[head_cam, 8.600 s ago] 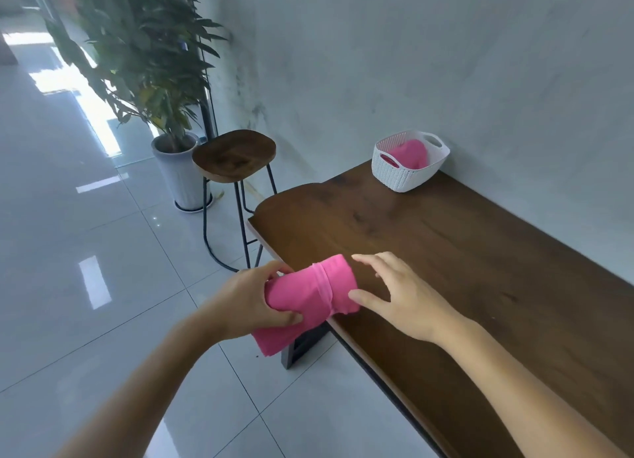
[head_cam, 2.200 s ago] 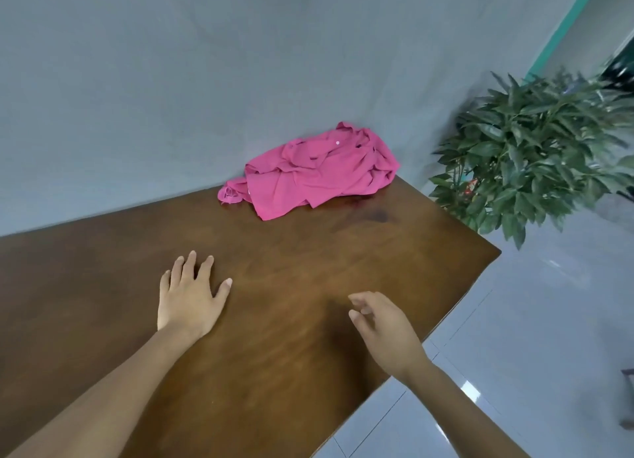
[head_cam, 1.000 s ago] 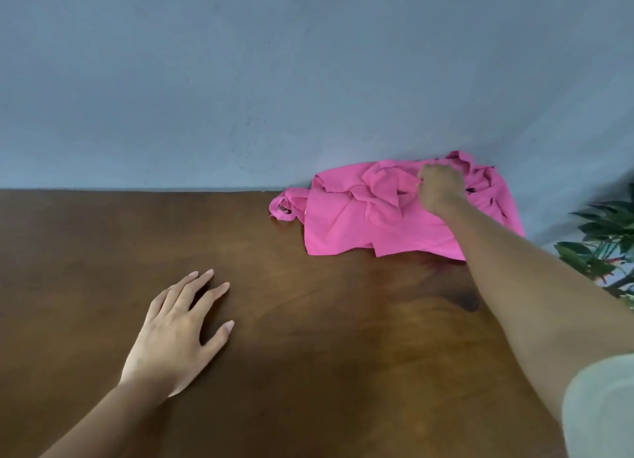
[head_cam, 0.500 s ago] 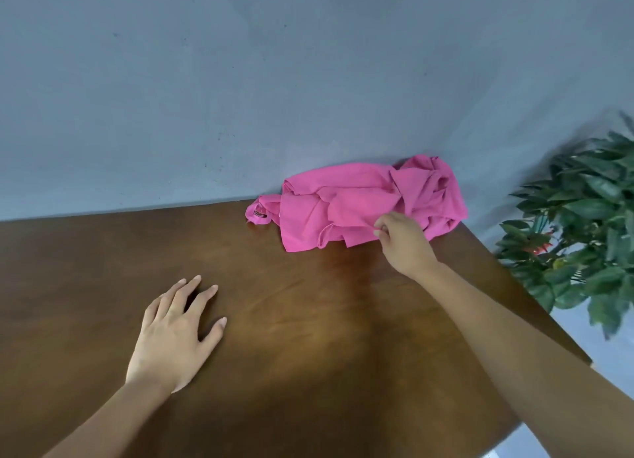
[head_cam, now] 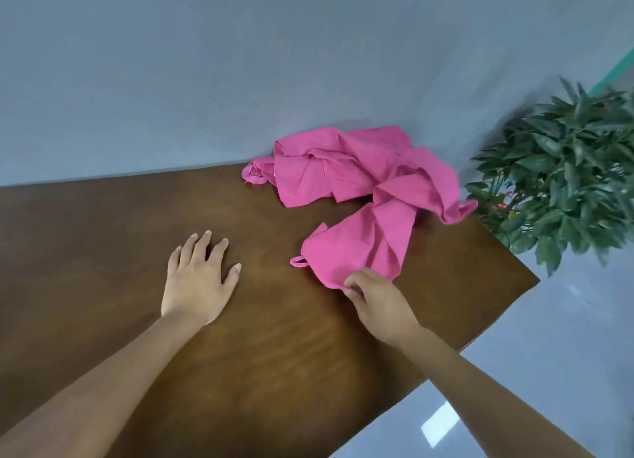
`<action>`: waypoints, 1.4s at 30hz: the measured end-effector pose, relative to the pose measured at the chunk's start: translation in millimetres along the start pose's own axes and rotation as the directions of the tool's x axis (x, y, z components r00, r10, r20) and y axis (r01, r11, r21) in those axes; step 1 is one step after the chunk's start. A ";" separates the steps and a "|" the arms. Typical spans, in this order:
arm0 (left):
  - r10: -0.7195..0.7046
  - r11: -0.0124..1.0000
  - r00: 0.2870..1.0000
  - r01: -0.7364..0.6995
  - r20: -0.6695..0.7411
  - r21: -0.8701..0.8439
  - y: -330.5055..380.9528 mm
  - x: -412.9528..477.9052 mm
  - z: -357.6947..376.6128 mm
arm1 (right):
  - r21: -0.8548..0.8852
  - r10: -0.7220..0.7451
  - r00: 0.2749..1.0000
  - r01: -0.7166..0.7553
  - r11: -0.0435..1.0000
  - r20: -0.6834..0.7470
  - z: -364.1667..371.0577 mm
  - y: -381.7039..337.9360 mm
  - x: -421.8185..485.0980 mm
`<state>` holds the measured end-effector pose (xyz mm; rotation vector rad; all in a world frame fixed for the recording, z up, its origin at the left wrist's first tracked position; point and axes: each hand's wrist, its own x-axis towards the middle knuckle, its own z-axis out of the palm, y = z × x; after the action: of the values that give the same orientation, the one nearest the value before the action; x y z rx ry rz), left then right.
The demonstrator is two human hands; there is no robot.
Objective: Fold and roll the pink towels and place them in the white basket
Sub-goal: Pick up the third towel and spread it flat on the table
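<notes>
A crumpled heap of pink towels [head_cam: 329, 169] lies against the grey wall at the far right of the brown wooden table [head_cam: 274, 354]. One pink towel [head_cam: 363, 248] stretches out of the heap toward me, a small loop showing at its left corner. My right hand [head_cam: 377, 299] pinches this towel's near edge. My left hand [head_cam: 199, 279] rests flat on the tabletop, fingers spread, holding nothing, well left of the towel. The white basket is out of view.
The table's right end and its near right edge drop off to a glossy grey floor [head_cam: 549, 371]. A leafy green plant [head_cam: 569, 179] stands just past the table's far right corner. The grey wall [head_cam: 274, 62] runs along the back.
My right hand has taken hold of one towel and dragged it out of the heap toward me. My left hand has stayed flat on the table.
</notes>
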<state>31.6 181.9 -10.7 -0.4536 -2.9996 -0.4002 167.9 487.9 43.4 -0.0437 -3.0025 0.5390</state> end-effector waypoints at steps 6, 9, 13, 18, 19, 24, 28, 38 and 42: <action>0.274 0.918 0.951 -0.303 -0.143 -0.256 9.4 -11.6 -5.3 | 0.022 -0.033 0.999 0.033 0.999 0.007 19.5 -22.0 -34.4; 0.475 0.788 0.866 -0.497 -0.155 -0.364 51.3 -35.4 -11.4 | -0.023 -0.067 0.998 0.067 0.997 -0.010 18.3 -18.4 -40.4; 0.578 0.718 0.803 -0.586 -0.148 -0.376 113.5 -59.8 -4.4 | -0.086 -0.120 0.991 0.114 0.990 -0.064 -1.3 3.3 -44.1; 0.569 0.755 0.812 -0.578 -0.127 -0.311 165.3 -70.1 11.0 | -0.204 -0.171 0.985 0.163 0.965 -0.023 -26.7 44.0 -49.2; 0.567 0.771 0.818 -0.570 -0.103 -0.283 173.9 -70.6 13.8 | -0.224 -0.170 0.985 0.163 0.961 -0.013 -30.3 51.0 -50.5; 0.415 0.869 0.910 -0.398 -0.006 -0.294 201.0 -66.2 27.8 | -0.230 -0.222 0.964 0.251 0.940 0.145 -38.2 73.9 -58.4; 0.389 0.882 0.920 -0.385 -0.041 -0.271 203.0 -76.7 25.4 | -0.252 -0.351 0.912 0.399 0.882 0.214 -34.7 87.0 -58.5; 0.140 0.907 0.979 -0.187 -0.149 -0.378 163.3 -155.2 10.2 | -0.463 -0.704 0.627 0.759 0.457 0.333 -25.5 75.1 -37.0; 0.025 0.919 0.984 -0.092 -0.175 -0.384 159.7 -182.1 4.9 | -0.459 -0.748 0.502 0.838 0.295 0.435 -31.5 54.8 -27.7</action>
<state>252.9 279.6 1.9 -0.5067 -2.7320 -0.9888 199.1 548.9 51.4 1.4357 -2.6056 -0.6185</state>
